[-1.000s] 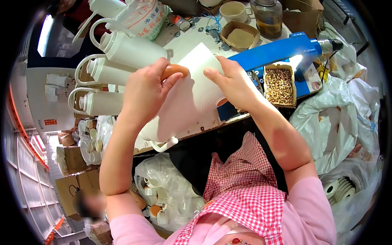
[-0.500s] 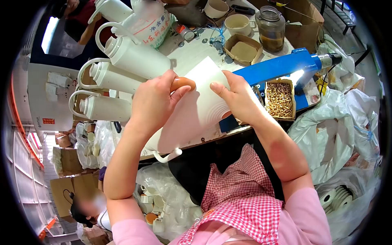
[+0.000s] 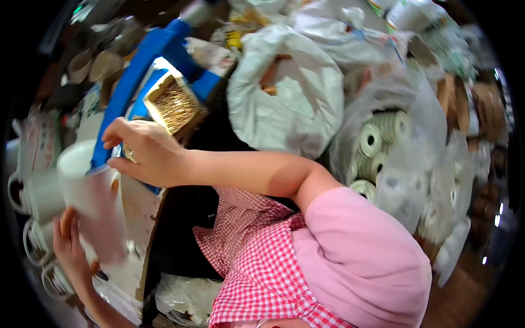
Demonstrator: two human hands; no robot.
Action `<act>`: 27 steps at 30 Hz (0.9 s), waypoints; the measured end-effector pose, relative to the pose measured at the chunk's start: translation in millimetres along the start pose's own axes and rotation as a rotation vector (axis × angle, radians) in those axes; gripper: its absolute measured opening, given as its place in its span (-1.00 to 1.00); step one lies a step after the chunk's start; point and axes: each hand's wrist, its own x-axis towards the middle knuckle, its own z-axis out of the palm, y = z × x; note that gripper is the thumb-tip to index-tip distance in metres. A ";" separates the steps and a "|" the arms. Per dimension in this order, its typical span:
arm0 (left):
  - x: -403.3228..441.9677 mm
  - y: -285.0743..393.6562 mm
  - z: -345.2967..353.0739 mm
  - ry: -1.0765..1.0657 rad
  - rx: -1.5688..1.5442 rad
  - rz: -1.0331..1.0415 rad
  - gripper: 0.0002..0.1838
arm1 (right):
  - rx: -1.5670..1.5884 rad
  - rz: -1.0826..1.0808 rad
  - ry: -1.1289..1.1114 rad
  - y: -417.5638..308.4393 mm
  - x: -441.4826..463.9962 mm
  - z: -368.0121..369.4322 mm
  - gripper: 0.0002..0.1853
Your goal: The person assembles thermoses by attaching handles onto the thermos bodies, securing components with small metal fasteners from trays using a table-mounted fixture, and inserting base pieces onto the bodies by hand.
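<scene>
My left hand (image 3: 74, 249) is wrapped round the side of a white, tube-shaped thermos body (image 3: 93, 205), which is blurred by motion. An orange-brown cover shows on one finger of this hand. My right hand (image 3: 145, 153) is off the thermos body, to the right of its upper end. Its fingers are curved with the thumb apart, and I see nothing held between them. Just beyond the right hand stands a box of small brass-coloured pieces (image 3: 174, 104), beside the blue machine arm (image 3: 128, 82).
White thermos jugs with handles (image 3: 41, 194) stand at the left. Cups (image 3: 104, 65) sit at the back left. On the right are a white sack (image 3: 287, 104) and a clear bag holding white ring-shaped parts (image 3: 372, 139). The worktable (image 3: 136, 218) edge runs beside my lap.
My view has swung to the right. My right hand has let go of the thermos body and moved near the brass pieces, while my left hand still holds the body.
</scene>
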 end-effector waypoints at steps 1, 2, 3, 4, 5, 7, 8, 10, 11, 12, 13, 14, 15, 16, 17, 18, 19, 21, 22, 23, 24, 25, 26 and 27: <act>-10.3 -4.6 -15.1 -0.097 0.015 -0.052 -0.79 | -0.046 0.075 0.035 -5.8 -17.8 -36.5 -0.71; -23.9 -6.9 -22.0 -0.136 0.073 -0.114 -0.78 | -0.089 0.157 0.064 -10.0 -42.3 -78.2 -0.70; -40.0 -7.9 -29.8 -0.166 0.042 -0.238 -0.80 | -0.202 0.089 0.190 3.7 -70.0 -114.7 -0.68; -60.3 10.0 -29.4 -0.123 -0.031 -0.348 -0.75 | -0.352 0.089 0.239 -15.9 -88.4 -168.1 -0.70; -74.8 -14.2 -38.2 -0.218 -0.035 -0.268 -0.77 | -0.586 0.042 0.358 -5.7 -118.5 -220.9 -0.73; -113.2 -30.1 -33.1 -0.175 -0.266 -0.334 -0.73 | -0.648 0.166 0.727 2.1 -177.0 -324.2 -0.78; -123.9 64.3 -17.0 -0.066 -0.099 -0.470 -0.65 | -0.866 0.264 0.902 12.4 -215.5 -384.2 -0.80; -143.0 63.1 42.2 0.311 -0.561 -0.441 -0.72 | -0.994 0.470 1.036 35.7 -321.2 -499.7 -0.86; -150.0 71.7 59.9 0.237 -0.571 -0.444 -0.71 | -1.179 0.943 0.894 42.6 -387.5 -559.5 -0.75; -151.6 92.9 81.3 0.169 -0.584 -0.447 -0.70 | -1.298 1.281 0.690 35.5 -432.5 -588.5 -0.72; -152.2 99.5 102.1 0.077 -0.608 -0.372 -0.70 | -1.368 1.465 0.568 20.8 -462.3 -599.7 -0.69; -152.1 103.9 119.2 0.010 -0.632 -0.397 -0.72 | -1.429 1.527 0.575 -1.8 -481.1 -614.8 -0.65; -150.2 118.0 129.2 -0.003 -0.601 -0.389 -0.74 | -1.512 1.532 0.669 -30.2 -496.7 -639.0 -0.61; -147.5 131.5 135.3 -0.019 -0.559 -0.375 -0.76 | -1.597 1.498 0.812 -62.7 -508.6 -667.8 -0.57; -145.0 134.6 137.2 -0.035 -0.549 -0.357 -0.76 | -1.613 1.517 1.095 -119.1 -448.8 -640.8 -0.58; -142.4 132.7 136.9 -0.049 -0.528 -0.345 -0.75 | -1.705 1.447 1.231 -148.6 -472.4 -685.6 -0.54; -139.9 133.9 139.6 -0.058 -0.511 -0.335 -0.74 | -1.704 1.390 1.315 -169.5 -487.7 -717.0 -0.51; -138.8 144.6 149.6 -0.080 -0.531 -0.269 -0.71 | -1.713 1.342 1.153 -178.9 -500.4 -742.8 -0.45; -141.4 148.0 153.4 -0.082 -0.559 -0.224 -0.67 | -1.706 1.335 0.910 -166.3 -490.2 -743.1 -0.43; -141.7 143.2 152.5 -0.171 -0.496 -0.194 -0.56 | -1.545 1.163 0.869 -131.9 -472.5 -732.9 -0.52; -141.5 147.8 155.6 -0.164 -0.494 -0.206 -0.56 | -1.358 1.013 0.822 -97.5 -455.5 -722.7 -0.55; -142.6 154.5 158.3 -0.199 -0.503 -0.188 -0.54 | -1.409 0.996 0.706 -65.3 -445.1 -706.5 -0.53; -144.4 156.4 161.7 -0.230 -0.515 -0.168 -0.52 | -1.455 0.969 0.591 -36.2 -443.6 -699.5 -0.47; -147.3 142.4 164.4 -0.230 -0.514 -0.191 -0.49 | -1.448 0.959 0.568 -17.5 -441.1 -703.9 -0.47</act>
